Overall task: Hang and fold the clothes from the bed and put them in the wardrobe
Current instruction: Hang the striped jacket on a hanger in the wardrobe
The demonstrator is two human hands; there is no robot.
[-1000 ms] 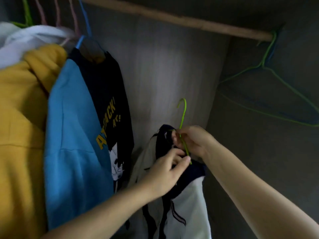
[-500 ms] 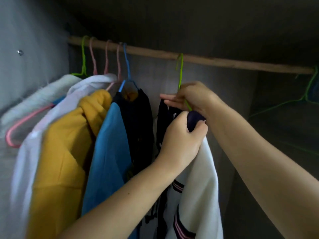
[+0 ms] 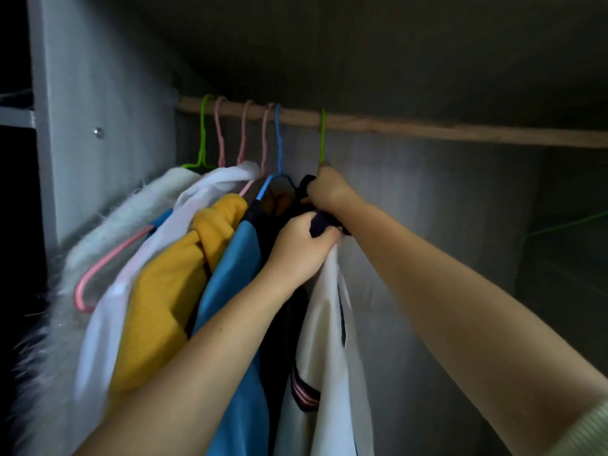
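Wardrobe side panel (image 3: 98, 93) at far left. Wooden rail (image 3: 427, 128) runs across the top. Hanging from it, left to right: fluffy white coat (image 3: 108, 238) on a pink hanger (image 3: 108, 261), white top (image 3: 158, 245), yellow hoodie (image 3: 171, 284), blue-and-dark shirt (image 3: 227, 291) on a blue hanger (image 3: 279, 143). Next, a green hanger (image 3: 322, 136) hooked over the rail, carrying the white garment with dark collar (image 3: 329, 324). Left hand (image 3: 301, 248) grips the dark collar fabric, fingers curled round it. Right hand (image 3: 329, 189) closed around the green hanger's neck just under the hook. Spare green hanger (image 3: 566, 225) far right, dim.
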